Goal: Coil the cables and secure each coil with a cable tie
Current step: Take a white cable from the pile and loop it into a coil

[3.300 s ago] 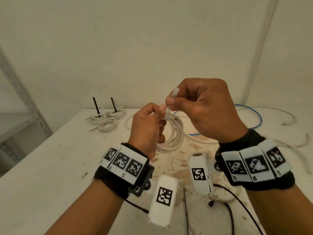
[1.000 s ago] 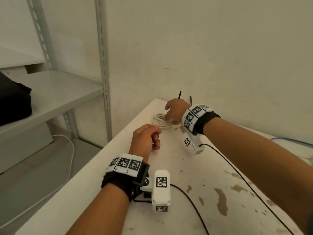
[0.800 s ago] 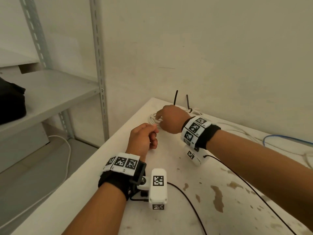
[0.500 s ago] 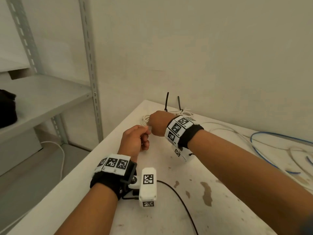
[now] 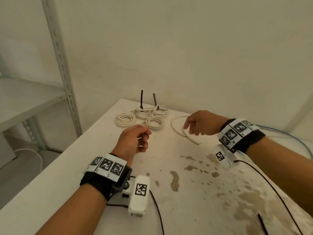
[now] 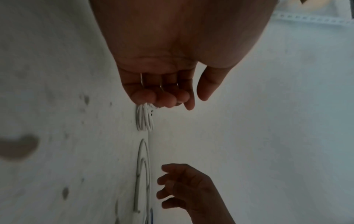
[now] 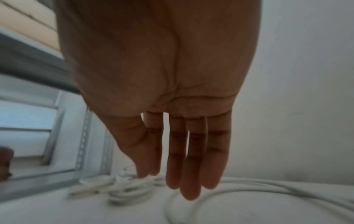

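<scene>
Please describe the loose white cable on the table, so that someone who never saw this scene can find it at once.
On the stained white table, look right of the four white cable coils. There, under the right hand, lies the loose white cable: one open, uncoiled curve without a tie.

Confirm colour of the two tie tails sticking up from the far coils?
Black, both ties; the coils are white. Clearest in the head view.
</scene>
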